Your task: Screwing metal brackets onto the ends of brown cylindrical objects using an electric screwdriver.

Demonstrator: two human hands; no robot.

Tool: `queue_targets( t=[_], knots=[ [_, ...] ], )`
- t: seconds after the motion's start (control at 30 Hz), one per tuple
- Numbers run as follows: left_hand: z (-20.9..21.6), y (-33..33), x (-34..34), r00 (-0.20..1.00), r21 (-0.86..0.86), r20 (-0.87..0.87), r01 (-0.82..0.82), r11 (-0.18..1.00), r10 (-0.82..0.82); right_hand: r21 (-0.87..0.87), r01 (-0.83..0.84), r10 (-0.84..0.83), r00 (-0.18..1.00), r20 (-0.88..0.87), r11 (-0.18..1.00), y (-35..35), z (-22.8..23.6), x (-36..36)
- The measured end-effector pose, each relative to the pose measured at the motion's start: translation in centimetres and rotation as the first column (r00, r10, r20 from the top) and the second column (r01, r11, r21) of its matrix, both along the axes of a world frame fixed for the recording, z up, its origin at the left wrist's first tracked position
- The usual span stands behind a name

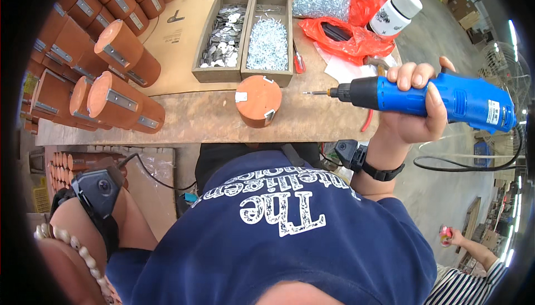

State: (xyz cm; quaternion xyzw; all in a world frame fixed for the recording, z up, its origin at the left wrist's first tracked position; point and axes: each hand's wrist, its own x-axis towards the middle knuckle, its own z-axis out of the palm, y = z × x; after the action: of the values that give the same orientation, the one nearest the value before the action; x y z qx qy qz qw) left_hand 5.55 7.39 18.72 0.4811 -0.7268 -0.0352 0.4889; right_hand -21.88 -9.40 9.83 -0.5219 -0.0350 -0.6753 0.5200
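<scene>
My right hand (415, 93) is wrapped round a blue electric screwdriver (457, 100), raised over the right side of the bench. Its thin bit (316, 92) points left, toward a terracotta-coloured cylinder (262, 103) at the bench's front edge. Small metal brackets sit at that cylinder's rim, and its flat round end faces up. At the lower left, my left arm is bent up close to the camera, with a black device (100, 188) strapped on it and a string of pale beads (75, 242) round it. The fingers of my left hand are hidden.
Behind the cylinder stand two long trays, one with metal plates (225, 37), one with screws (267, 43). A red screwdriver (299, 60) lies beside them. Stacked cylinders (120, 101) fill the left. A white bottle (395, 12) and red bags (340, 43) stand right. Another person's hand (454, 237) shows lower right.
</scene>
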Motion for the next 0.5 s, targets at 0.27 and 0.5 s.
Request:
queue_targets(
  t=[0.27, 0.5],
  knots=[
    [2.4, 0.5, 2.7, 0.997, -0.005, 0.008, 0.075, 0.997, -0.075, 0.025, 0.113, -0.112, 0.993, -0.039, 0.993, -0.5, 1.3, 1.3],
    [4.0, 1.1, 4.2, 0.987, -0.399, 0.128, -0.037, 0.916, 0.095, 0.043, 0.128, -0.125, 0.991, -0.054, 0.991, 2.4, 0.6, -0.7]
  ],
)
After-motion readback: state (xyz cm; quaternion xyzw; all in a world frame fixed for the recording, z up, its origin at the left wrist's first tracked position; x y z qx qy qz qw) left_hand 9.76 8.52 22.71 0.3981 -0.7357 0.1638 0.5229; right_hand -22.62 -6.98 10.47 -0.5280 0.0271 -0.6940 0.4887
